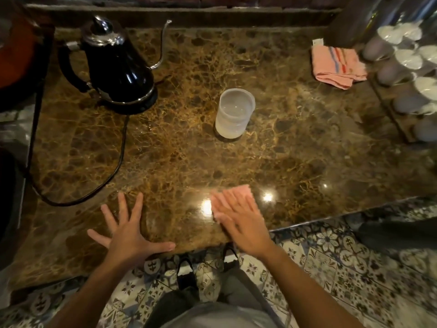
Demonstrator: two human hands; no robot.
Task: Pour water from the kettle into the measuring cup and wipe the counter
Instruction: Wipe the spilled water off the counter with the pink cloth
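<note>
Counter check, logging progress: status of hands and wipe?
Left hand flat, spread on counter. Right hand pressing pink cloth near front edge. Measuring cup and kettle parked behind, nothing blocking.

Dark brown marble counter [272, 150] veined in gold and glossy with bright lamp reflections [206, 207], backed by a low dark ledge [189, 14] under a brick wall [260, 0], above patterned floral floor tiles [331, 261] in blue and white.
</note>
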